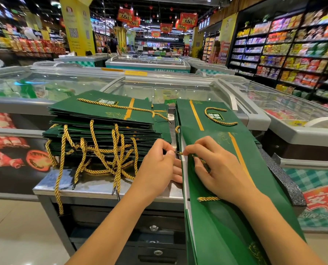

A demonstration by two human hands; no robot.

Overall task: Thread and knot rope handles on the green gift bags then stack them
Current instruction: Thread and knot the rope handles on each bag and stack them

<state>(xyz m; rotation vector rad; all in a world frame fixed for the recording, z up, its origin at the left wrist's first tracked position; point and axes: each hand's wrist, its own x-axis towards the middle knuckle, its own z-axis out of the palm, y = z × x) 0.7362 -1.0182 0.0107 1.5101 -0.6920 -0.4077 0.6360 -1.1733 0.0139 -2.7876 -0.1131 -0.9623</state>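
A flat green gift bag [213, 217] lies lengthwise on the right, its near end hanging over the counter edge toward me. My left hand [157, 167] and my right hand [214, 169] meet at the bag's left edge, both pinching the tip of a gold rope handle [179, 153] at a hole. Another piece of that gold rope [208, 198] shows on the bag nearer to me. On the left stands a stack of green gift bags [104, 123], with several loose gold ropes [102, 159] piled and dangling in front of it.
Everything rests on a steel counter [94, 185] with drawers below. More green bags with a knotted handle [219, 115] lie under the worked bag. Glass-topped freezers [159, 87] stand behind, stocked shelves [293, 54] on the right, and a person in the far aisle.
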